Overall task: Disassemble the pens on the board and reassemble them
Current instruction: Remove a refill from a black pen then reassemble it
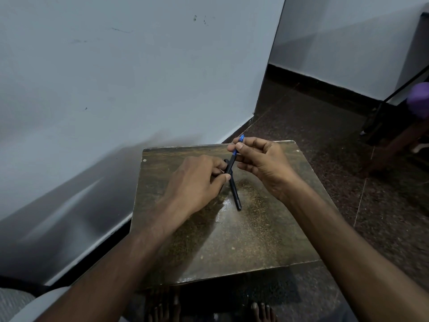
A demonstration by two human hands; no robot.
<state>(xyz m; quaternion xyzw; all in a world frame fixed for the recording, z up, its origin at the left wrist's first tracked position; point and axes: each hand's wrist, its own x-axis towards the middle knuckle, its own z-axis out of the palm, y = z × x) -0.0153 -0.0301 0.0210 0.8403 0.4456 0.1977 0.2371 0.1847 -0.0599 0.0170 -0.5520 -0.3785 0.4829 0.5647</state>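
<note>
A black pen (229, 167) with a blue end is held over the board (267, 233), gripped at its lower part by the curled fingers of the left hand (197, 182) and pinched near its blue top by the right hand (260, 161). A second black pen (235, 194) lies on the board just beneath.

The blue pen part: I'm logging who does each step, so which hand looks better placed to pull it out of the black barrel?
Probably the right hand: it already pinches the blue pen part at the upper end, while the left hand grips the black barrel lower down above the board, steadying it.
</note>
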